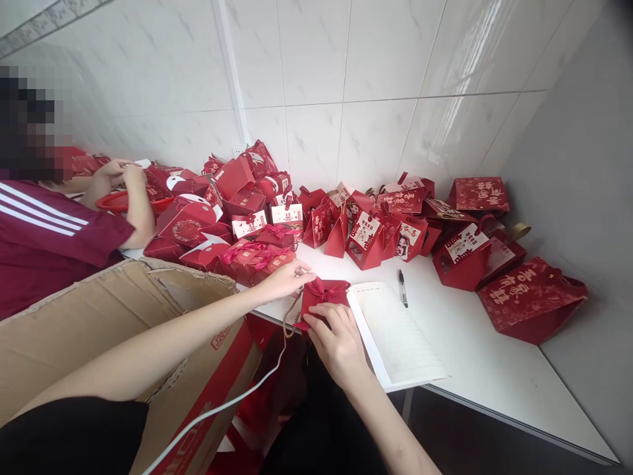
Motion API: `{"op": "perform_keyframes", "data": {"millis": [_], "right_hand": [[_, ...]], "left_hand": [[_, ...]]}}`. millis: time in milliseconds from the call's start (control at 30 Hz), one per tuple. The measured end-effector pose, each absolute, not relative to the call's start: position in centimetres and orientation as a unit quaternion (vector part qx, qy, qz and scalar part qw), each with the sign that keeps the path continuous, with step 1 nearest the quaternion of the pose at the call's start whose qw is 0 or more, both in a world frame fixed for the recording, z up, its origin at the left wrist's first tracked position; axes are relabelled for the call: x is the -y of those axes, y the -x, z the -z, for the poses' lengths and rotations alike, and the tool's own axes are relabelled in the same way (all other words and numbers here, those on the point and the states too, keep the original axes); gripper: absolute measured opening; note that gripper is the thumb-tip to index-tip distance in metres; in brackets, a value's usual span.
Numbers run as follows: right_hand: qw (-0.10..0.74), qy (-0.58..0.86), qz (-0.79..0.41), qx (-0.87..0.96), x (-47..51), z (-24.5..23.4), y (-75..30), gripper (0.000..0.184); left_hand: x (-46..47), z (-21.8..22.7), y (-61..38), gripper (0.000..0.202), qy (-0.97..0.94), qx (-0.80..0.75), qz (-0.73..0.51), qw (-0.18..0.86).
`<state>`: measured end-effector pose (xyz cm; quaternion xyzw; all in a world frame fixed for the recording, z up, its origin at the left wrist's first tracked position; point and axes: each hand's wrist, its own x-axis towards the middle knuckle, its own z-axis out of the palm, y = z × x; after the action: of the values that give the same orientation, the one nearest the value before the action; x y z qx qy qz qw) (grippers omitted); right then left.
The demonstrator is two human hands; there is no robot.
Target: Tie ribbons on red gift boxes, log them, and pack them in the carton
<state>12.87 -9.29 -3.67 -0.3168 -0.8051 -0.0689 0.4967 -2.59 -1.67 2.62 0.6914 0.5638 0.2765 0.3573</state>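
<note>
A small red gift box with a red ribbon bow on its top sits at the table's front edge. At its upper left corner, my left hand is closed, thumb and finger pinching at the ribbon. My right hand lies over the near side of the box, fingers bent against it beside a ribbon tail at the lower left. The right palm hides part of the box. Twisted cord handles hang at its left. Under its right side lies an open notebook.
Red gift boxes pile up at the left, and several handled ones line the wall. A pen lies on the white table. An open carton and white cable are below. A co-worker's hands work far left.
</note>
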Motion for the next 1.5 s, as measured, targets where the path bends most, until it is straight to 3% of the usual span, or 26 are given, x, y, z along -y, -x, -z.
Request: {"op": "perform_keyframes", "data": {"millis": [233,367,467,900,1033,1167,1500], "right_hand": [[0.518,0.280,0.048,0.807,9.3,3.7,-13.7,0.015],[0.505,0.278,0.033,0.816,9.2,3.9,-13.8,0.015],[0.503,0.279,0.030,0.817,9.3,4.0,-13.8,0.014],[0.482,0.233,0.017,0.844,9.5,3.1,-14.9,0.015],[0.475,0.350,0.026,0.807,9.3,3.0,-16.7,0.035],[0.435,0.402,0.014,0.806,8.8,3.1,-18.3,0.021],[0.434,0.383,0.007,0.816,9.5,3.7,-19.1,0.024]], "left_hand": [[1.8,-1.9,2.2,0.016,-0.768,-0.517,-0.276,0.260],[2.8,-2.4,1.9,0.021,-0.853,-0.429,-0.250,0.164],[3.1,-2.4,1.4,0.009,-0.870,-0.415,-0.206,0.169],[2.9,-1.1,1.2,0.007,-0.844,-0.420,-0.252,0.219],[2.8,-1.0,1.3,0.009,-0.845,-0.414,-0.261,0.214],[2.9,-1.1,1.2,0.009,-0.854,-0.425,-0.252,0.161],[3.0,-1.3,0.9,0.015,-0.840,-0.480,-0.226,0.113]]}}
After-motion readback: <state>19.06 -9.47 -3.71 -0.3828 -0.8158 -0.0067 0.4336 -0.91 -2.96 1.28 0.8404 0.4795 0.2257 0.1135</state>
